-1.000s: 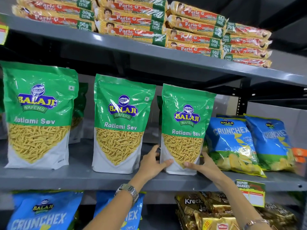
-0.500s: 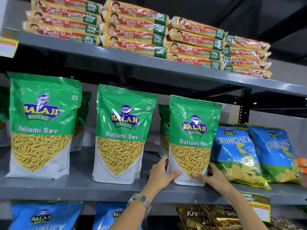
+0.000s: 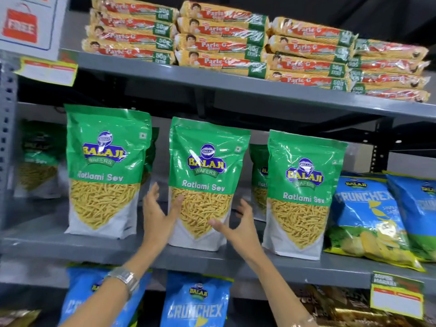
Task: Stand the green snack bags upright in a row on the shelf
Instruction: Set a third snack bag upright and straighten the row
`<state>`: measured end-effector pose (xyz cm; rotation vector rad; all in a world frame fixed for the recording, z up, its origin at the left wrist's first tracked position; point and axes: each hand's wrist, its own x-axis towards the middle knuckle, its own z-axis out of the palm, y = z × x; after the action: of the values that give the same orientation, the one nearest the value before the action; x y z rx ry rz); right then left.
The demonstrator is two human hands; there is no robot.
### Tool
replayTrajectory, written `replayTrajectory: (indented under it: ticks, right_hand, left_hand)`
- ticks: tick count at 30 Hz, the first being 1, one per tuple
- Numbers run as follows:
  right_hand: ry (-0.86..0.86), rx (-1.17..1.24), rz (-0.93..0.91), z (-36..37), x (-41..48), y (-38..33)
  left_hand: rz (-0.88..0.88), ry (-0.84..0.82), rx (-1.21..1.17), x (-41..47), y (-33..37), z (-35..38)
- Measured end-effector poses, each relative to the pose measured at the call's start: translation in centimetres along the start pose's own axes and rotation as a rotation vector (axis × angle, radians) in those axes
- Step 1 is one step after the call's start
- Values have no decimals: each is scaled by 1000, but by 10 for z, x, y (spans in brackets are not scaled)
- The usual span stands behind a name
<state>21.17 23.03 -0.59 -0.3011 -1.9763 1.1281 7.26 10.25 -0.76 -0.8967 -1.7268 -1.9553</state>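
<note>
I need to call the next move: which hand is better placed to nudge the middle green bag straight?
Left, probably. The left hand has its thumb on the middle green bag at its left edge; the right hand hovers open by the lower right edge.

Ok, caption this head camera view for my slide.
Both hands, left hand and right hand, open around the middle Ratlami Sev bag standing on the grey shelf.
</note>
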Motion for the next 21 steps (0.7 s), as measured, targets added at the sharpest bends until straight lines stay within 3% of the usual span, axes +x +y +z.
replayTrajectory:
  ticks: [4,6,21]
  right_hand:
    - [-80,33,120,19,8,14]
    - [-65,4,136,21,11,16]
    - [-66,14,141,10,8,23]
  left_hand:
    - [-170,-446,7,13,-28,-20]
    - [-199,-581,84,12,-31,-25]
    - [-88,-573,91,2,-33,-22]
